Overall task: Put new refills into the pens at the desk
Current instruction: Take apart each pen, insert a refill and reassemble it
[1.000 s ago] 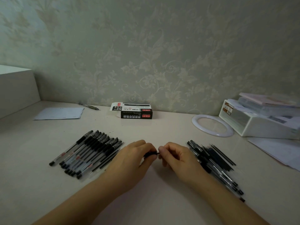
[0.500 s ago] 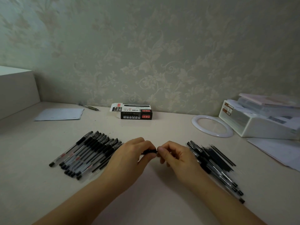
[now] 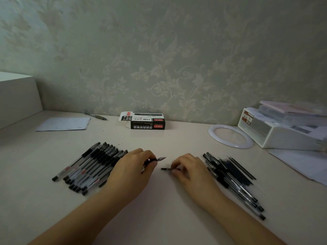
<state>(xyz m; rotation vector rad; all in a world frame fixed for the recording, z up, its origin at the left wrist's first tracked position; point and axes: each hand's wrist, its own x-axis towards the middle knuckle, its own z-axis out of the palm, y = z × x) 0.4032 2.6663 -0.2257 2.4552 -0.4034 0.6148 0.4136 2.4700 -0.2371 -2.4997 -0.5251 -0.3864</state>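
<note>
while hands (image 3: 131, 171) hold pen parts, refill box (image 3: 144, 120) open

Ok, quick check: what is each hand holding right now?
Left hand: grips a pen, tip pointing right.
Right hand: pinches a thin dark piece; refill or cap, cannot tell.

left hand (image 3: 131, 167) grips pen (image 3: 160, 159), tip out, nearer the refill box (image 3: 144, 120) | right hand (image 3: 190, 167) pinches small dark piece (image 3: 166, 169), apart from pen | pen row (image 3: 90, 167) left of hands | pens and refills pile (image 3: 231, 177) right | all on surface (image 3: 159, 218)
</note>
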